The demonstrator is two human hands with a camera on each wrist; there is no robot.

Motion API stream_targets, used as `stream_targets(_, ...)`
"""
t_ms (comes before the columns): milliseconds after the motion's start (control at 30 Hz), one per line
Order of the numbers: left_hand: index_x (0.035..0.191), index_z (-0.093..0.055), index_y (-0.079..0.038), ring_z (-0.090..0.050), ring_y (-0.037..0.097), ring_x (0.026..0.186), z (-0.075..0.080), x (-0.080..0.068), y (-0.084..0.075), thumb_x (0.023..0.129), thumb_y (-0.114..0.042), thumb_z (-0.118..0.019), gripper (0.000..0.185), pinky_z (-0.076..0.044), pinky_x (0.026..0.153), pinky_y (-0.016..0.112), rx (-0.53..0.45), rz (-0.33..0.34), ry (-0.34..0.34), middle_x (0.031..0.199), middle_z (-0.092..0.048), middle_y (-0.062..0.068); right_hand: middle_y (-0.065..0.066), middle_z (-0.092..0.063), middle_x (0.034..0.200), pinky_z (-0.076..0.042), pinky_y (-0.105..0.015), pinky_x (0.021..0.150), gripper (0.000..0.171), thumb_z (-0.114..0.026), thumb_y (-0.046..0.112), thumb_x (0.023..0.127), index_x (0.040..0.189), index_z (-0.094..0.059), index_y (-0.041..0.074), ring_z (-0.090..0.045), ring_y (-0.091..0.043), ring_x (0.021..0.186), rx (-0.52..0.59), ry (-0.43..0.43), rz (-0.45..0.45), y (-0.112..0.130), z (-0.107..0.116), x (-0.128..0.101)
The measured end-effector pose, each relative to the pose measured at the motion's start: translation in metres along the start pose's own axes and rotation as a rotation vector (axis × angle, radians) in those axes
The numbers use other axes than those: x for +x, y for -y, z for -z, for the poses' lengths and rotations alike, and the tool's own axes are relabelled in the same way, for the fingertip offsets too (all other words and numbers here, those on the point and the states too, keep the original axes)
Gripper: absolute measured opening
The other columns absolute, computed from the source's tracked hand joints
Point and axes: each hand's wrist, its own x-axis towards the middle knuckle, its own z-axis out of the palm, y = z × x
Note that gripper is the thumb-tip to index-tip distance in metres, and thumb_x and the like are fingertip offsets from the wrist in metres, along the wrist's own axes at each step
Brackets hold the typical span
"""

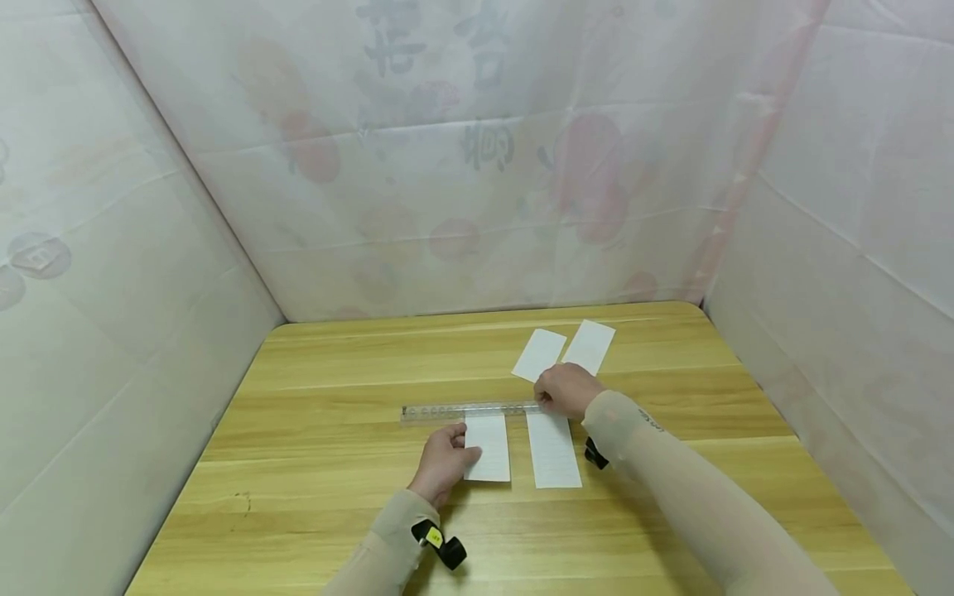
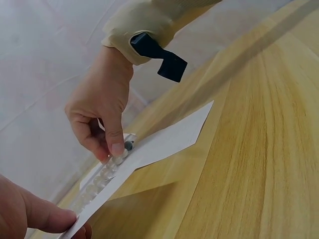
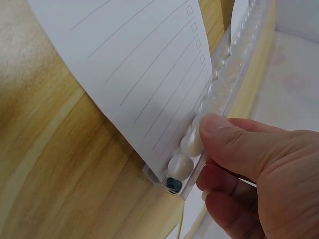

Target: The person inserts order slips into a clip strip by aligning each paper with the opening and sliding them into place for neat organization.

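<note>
Across the middle of the head view, a clear strip (image 1: 440,411) lies crosswise on the wooden worktop (image 1: 298,472). Just below it sit two white papers, the left slip (image 1: 488,454) and the right slip (image 1: 555,454), their upper ends along the strip with a gap between them. The left hand (image 1: 440,462) is nearly closed on the left slip, its thumb over the paper at the left edge. The right hand (image 1: 570,391), its fingers curled in, pinches the strip's right end. Beyond that hand, toward the upper right of the worktop, lie two more papers, a shorter slip (image 1: 540,353) and a longer slip (image 1: 591,343), side by side. Pale printed cloth (image 1: 417,199) rises behind.

From the left wrist, the left hand fills the lower left corner, pinching paper between thumb and finger. Near the centre, the right hand's thumb and fingers grip the strip, where round clear beads (image 2: 105,173) run in a row up to a dark plug (image 2: 129,145).

Through the right wrist view, the right hand at the lower right presses its thumb on the strip beside the beads. Upper left of it stretches the right slip, printed with thin lines and small boxes, one edge along the strip.
</note>
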Motion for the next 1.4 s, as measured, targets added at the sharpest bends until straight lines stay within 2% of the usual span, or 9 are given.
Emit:
stream_targets(200,0.137,-0.042,0.012,-0.053,0.026,0.103,-0.002,0.0,-0.002,0.085,0.0,-0.068,0.06,-0.051,0.082,0.033,0.008,-0.009,0.0,0.117,-0.053,0.019,0.012,-0.03,0.054,-0.029,-0.026,0.055,0.04,-0.064,-0.001,0.079,0.055,-0.044,0.024,-0.026,-0.005,0.054,-0.008,-0.007,0.009,-0.002,-0.001,0.001)
stream_targets(500,0.138,-0.041,0.011,-0.051,0.026,0.106,-0.005,0.0,-0.004,0.085,0.0,-0.068,0.061,-0.05,0.083,0.032,0.02,-0.015,0.014,0.118,-0.052,0.017,0.013,-0.034,0.054,-0.031,-0.026,0.056,0.038,-0.064,0.001,0.08,0.056,-0.048,0.025,-0.028,-0.005,0.054,-0.017,-0.005,0.009,-0.002,-0.001,0.001)
stream_targets(700,0.139,-0.04,0.011,-0.048,0.024,0.101,-0.006,0.001,-0.005,0.085,0.0,-0.067,0.061,-0.049,0.081,0.031,0.021,-0.013,0.02,0.116,-0.051,0.016,0.013,-0.039,0.056,-0.033,-0.027,0.058,0.036,-0.066,0.002,0.081,0.058,-0.051,0.026,-0.031,-0.005,0.055,-0.002,0.006,-0.006,-0.001,0.0,0.001)
stream_targets(867,0.138,-0.041,0.012,-0.051,0.023,0.099,-0.008,0.002,-0.005,0.084,0.0,-0.069,0.062,-0.05,0.081,0.03,0.032,-0.019,0.012,0.114,-0.052,0.016,0.013,-0.038,0.056,-0.033,-0.027,0.058,0.034,-0.066,0.001,0.08,0.058,-0.053,0.023,-0.031,-0.005,0.055,-0.002,0.006,-0.006,0.0,0.002,0.0)
stream_targets(1133,0.137,-0.042,0.012,-0.052,0.021,0.089,-0.011,0.004,-0.003,0.083,0.002,-0.069,0.061,-0.048,0.07,0.028,0.033,-0.027,0.007,0.106,-0.054,0.014,0.012,-0.04,0.056,-0.033,-0.028,0.058,0.026,-0.066,0.0,0.081,0.062,-0.062,0.017,-0.032,-0.006,0.055,0.011,0.008,-0.001,0.002,0.004,-0.002)
stream_targets(1400,0.138,-0.042,0.011,-0.055,0.021,0.096,-0.016,0.004,-0.002,0.085,0.002,-0.067,0.06,-0.051,0.078,0.03,0.034,-0.031,0.018,0.111,-0.056,0.014,0.011,-0.034,0.054,-0.032,-0.027,0.057,0.029,-0.064,-0.001,0.08,0.059,-0.059,0.017,-0.029,-0.006,0.054,0.001,0.012,-0.01,0.002,0.004,-0.003)
